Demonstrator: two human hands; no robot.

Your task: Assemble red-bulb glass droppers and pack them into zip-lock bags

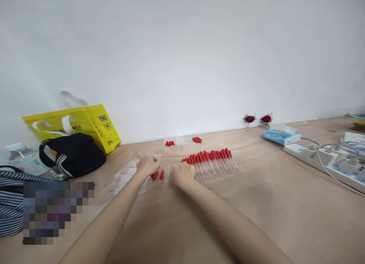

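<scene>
My left hand (pixel 148 165) is closed, fingers curled, over the clear zip bags (pixel 127 173). Just below its fingertips lie loose red caps (pixel 154 176), and one more red cap (pixel 161 174) lies slightly to the right. Anything pinched in that hand is hidden. Beside these caps are a few thin clear tubes (pixel 165 177) without caps. My right hand (pixel 183 173) is also closed, at the left end of a slanting row of red-capped clear tubes (pixel 215 163). What its fingers hold cannot be made out.
Small bags with red caps (pixel 197 139) lie by the wall. At the left are a yellow tote bag (pixel 105 129), a black pouch (pixel 81 154) and a clear bottle (pixel 25 159). Rightward are two dark red roses (pixel 266 119), a blue packet (pixel 281 136) and a power strip (pixel 327 161) with cables.
</scene>
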